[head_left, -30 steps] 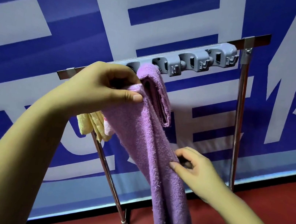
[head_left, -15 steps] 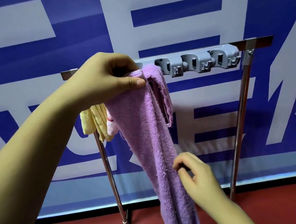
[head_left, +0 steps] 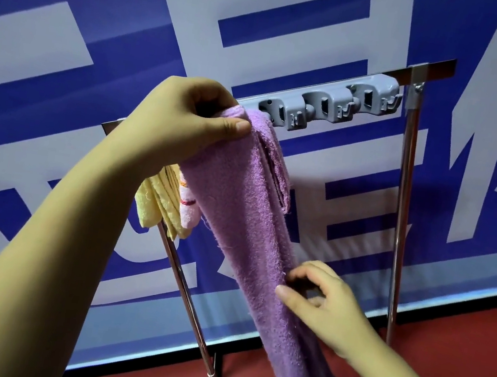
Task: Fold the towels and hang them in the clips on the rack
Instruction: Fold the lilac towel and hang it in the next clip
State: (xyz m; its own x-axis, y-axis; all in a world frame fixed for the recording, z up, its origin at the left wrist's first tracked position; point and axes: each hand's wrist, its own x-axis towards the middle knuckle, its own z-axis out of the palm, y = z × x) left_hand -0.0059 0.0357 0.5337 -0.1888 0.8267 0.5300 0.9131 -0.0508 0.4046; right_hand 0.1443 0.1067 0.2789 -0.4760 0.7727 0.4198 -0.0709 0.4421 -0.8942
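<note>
Head view, places given relative to the rack.

Rack (head_left: 403, 192): a metal frame with a slanted top bar and shiny upright and diagonal legs; it stands on a red floor (head_left: 439, 372) in front of a blue banner (head_left: 75, 1) with large pale lettering.

Clips (head_left: 333, 107): a grey plastic strip of holders fixed along the rack's top bar, toward its right end; the holders in view carry nothing.

Purple towel (head_left: 252, 240): folded into a long narrow band, its upper fold at the rack's top bar just left of the clips, the rest hanging down and to the right across the front of the rack toward the floor.

Left hand (head_left: 183, 120): grip pinching the upper fold of the purple towel, thumb pressed on the front of the cloth and fingers curled behind it, right at the top bar.

Right hand (head_left: 326, 306): grip pinching the right edge of the purple towel about halfway down the hanging band, thumb on the front face, fingers bent behind.

Yellow towel (head_left: 154, 206): folded, hanging from the rack's top bar left of the purple towel, partly hidden by the left forearm.

Pink towel (head_left: 187, 208): a small folded piece hanging between the yellow towel and the purple towel, touching both.
</note>
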